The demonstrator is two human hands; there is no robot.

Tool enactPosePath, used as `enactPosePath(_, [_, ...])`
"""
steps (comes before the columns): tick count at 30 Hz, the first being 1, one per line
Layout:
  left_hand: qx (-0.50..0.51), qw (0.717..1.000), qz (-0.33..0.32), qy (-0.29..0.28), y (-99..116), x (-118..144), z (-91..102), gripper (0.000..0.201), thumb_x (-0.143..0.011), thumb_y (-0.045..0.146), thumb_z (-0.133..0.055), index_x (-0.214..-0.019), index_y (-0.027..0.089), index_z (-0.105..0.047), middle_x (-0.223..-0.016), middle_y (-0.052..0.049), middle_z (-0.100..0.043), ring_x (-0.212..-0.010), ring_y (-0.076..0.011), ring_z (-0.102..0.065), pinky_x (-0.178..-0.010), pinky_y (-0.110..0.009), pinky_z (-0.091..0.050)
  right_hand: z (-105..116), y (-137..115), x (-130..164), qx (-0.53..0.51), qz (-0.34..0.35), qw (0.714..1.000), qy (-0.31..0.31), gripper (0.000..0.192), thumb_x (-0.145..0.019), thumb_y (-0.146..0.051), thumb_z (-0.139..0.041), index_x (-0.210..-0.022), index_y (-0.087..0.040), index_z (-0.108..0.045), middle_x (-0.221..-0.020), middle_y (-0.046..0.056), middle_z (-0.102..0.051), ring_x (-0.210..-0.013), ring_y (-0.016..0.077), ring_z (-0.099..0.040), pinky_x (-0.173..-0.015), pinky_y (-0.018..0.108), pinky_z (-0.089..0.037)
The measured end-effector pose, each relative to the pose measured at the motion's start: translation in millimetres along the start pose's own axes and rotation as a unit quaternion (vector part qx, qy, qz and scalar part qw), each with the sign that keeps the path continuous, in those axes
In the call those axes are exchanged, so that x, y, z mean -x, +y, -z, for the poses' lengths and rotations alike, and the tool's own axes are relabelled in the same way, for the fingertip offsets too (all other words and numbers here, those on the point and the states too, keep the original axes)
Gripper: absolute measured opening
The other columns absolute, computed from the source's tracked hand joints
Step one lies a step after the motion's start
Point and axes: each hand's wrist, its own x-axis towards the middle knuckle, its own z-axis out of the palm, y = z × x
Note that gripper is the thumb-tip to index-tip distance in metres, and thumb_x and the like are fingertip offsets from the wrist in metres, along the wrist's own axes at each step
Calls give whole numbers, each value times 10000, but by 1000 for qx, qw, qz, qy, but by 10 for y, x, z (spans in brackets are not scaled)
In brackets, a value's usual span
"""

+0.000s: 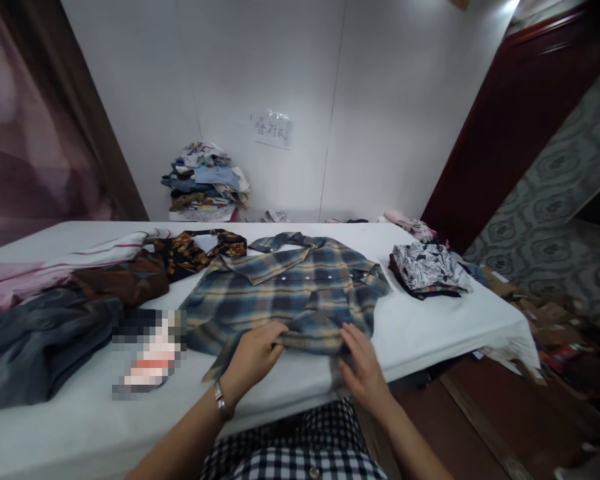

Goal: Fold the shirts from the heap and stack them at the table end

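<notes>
The lower hem of the plaid shirt (290,293), spread button-side up near the front edge of the white table (430,333), is pinched by the left hand (254,357), while the right hand (363,367) lies flat and open on the cloth. The fold is best kept even if both corners are lifted level and wrinkles pressed out. Farther off, a patterned pile (427,267) and dark clothes (55,320) are seen, with a stack (205,180) by the wall.

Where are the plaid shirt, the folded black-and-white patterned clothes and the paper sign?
plaid shirt (300,283): head view, on its chest panel.
folded black-and-white patterned clothes (427,267): head view, on the top layer.
paper sign (273,128): head view, on the sheet's middle.
</notes>
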Motion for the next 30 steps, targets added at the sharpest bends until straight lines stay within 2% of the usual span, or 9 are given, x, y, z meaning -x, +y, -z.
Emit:
enactPosePath(3, [41, 999, 9, 5, -10, 21, -27, 305, -731, 121, -477, -952, 258, -638, -985, -6, -725, -965, -201, -660, -872, -316, -494, -117, -204, -25, 15, 31, 995, -90, 799, -787, -187, -581, -1500, -340, -256, -1542, 66, -326, -1426, 330, -265, -1132, 628, -204])
enactPosePath(5, [73, 997, 7, 7, 14, 3, 0, 302, -717, 124, -484, -935, 261, -642, -967, -2, -727, -944, -206, -664, -852, -316, -500, -164, -280, -88, 14, 29, 993, -113, 813, -769, -194, -626, -1490, -350, -283, -1531, 71, -348, -1426, 333, -263, -1140, 632, -160])
enactPosePath(11, [103, 994, 18, -40, 35, -61, 103, 215, -740, 202, -491, -849, 283, -657, -815, 14, -724, -803, -217, -677, -723, -312, -513, -67, -233, -358, -122, 19, 980, -157, 400, -848, -226, -557, -1234, -314, -612, -1194, 40, -676, -1140, 213, -603, -1134, 519, -262])
enactPosePath(14, [9, 992, 77, -95, -159, -81, 52, 160, -761, 291, -511, -799, 289, -667, -760, -5, -729, -752, -259, -691, -663, -347, -511, 129, 147, -587, -140, -21, 987, -72, 330, -862, -281, -535, -1169, -265, -654, -1172, 57, -685, -1132, 212, -603, -1101, 477, -328])
enactPosePath(16, [-27, 987, 116, -107, -308, -75, -4, 172, -774, 350, -511, -758, 284, -669, -716, -25, -726, -709, -289, -695, -637, -382, -518, 307, 551, -771, -104, -109, 988, 27, 350, -850, -308, -521, -1159, -219, -658, -1207, 94, -664, -1152, 236, -587, -1025, 451, -415])
enactPosePath(18, [6, 988, 127, -88, -413, -54, -34, 176, -756, 401, -545, -795, 305, -688, -771, -24, -742, -755, -310, -704, -681, -419, -542, 496, 985, -943, -24, -232, 968, 94, 415, -792, -296, -555, -1183, -188, -644, -1268, 121, -623, -1154, 268, -578, -978, 448, -446])
enactPosePath(21, [150, 982, 100, -61, -454, -17, 15, 292, -705, 458, -622, -963, 350, -703, -950, -4, -752, -914, -301, -696, -813, -419, -558, 683, 1500, -1132, 50, -385, 916, 97, 482, -708, -283, -620, -1170, -147, -651, -1128, 143, -678, -995, 288, -644, -858, 414, -497])
enactPosePath(25, [262, 956, 117, -55, -460, -25, 189, 435, -749, 512, -580, -1099, 272, -675, -1013, -53, -731, -949, -265, -679, -842, -385, -561, 602, 1794, -1305, 57, -400, 911, 81, 460, -678, -290, -642, -1109, -132, -670, -828, 73, -704, -767, 227, -655, -690, 323, -503])
enactPosePath(30, [148, 972, 182, 18, -704, -131, 294, 494, -726, 587, -543, -1039, 225, -669, -1005, -66, -705, -917, -259, -670, -827, -379, -552, 499, 1891, -1538, 81, -381, 918, 75, 368, -622, -173, -604, -974, -138, -705, -708, 35, -666, -709, 193, -614, -644, 261, -469])
